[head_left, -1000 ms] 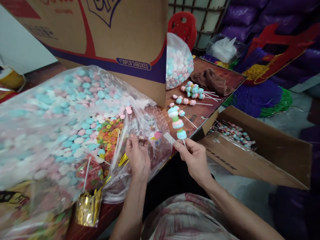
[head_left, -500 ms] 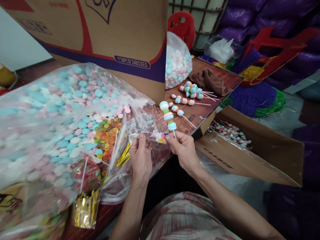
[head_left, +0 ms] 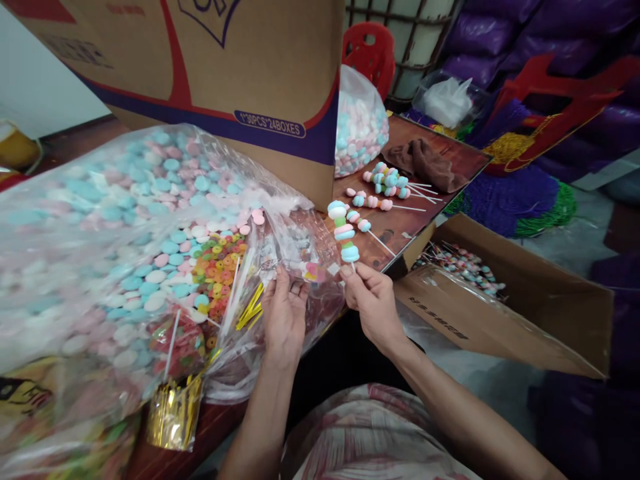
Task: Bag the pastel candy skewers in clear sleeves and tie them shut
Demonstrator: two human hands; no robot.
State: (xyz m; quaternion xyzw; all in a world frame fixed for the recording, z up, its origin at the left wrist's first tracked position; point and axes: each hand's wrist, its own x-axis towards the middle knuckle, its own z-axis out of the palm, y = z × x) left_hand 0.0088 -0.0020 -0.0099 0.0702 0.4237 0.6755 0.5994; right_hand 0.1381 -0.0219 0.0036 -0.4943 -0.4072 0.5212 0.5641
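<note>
Upright in my right hand is a candy skewer, its thin white stick pinched between thumb and fingers. Pink, blue and white marshmallow-like pieces are stacked on it with gummy rings between. My left hand pinches a small clear plastic wrapper with a colourful print, whose free end points toward the skewer without plainly touching it. Beyond my hands lie a pile of finished-looking skewers and two single ones. Gummy rings and loose pastel candies spread to the left on plastic.
A large carton stands at the back of the table. To the right, a lower open carton contains many skewers. Gold twist ties in a packet lie front left. A brown cloth is near the far table edge.
The wrapper's printed end, earlier at my right fingertips, is now apart from them. My right hand has shifted slightly right with the skewer. The whole view has shifted a little.
</note>
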